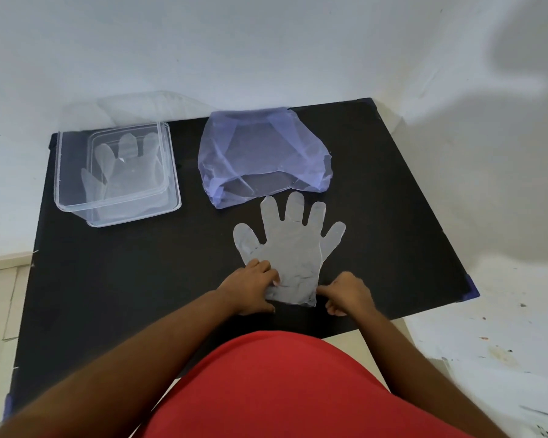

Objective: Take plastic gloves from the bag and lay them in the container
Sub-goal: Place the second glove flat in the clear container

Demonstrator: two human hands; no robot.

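Pinching the glove [293,248] cuff, left hand [250,287] and right hand [348,294] curl inward.

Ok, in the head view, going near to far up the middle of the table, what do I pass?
Left hand and right hand at the cuff, then the flat glove, then the purple bag with its mouth toward the glove.

On the tabletop [108,279], far left: container [117,213], one glove [124,165] inside, flat on its floor. Right of it, well apart, toward the back: bag [263,153], mouth toward the near edge. Just before the bag's mouth: second glove [291,248], flat, fingers toward the bag, cuff toward the near edge. At that cuff: left hand [250,286] on its left corner, right hand [348,294] touching its right corner.
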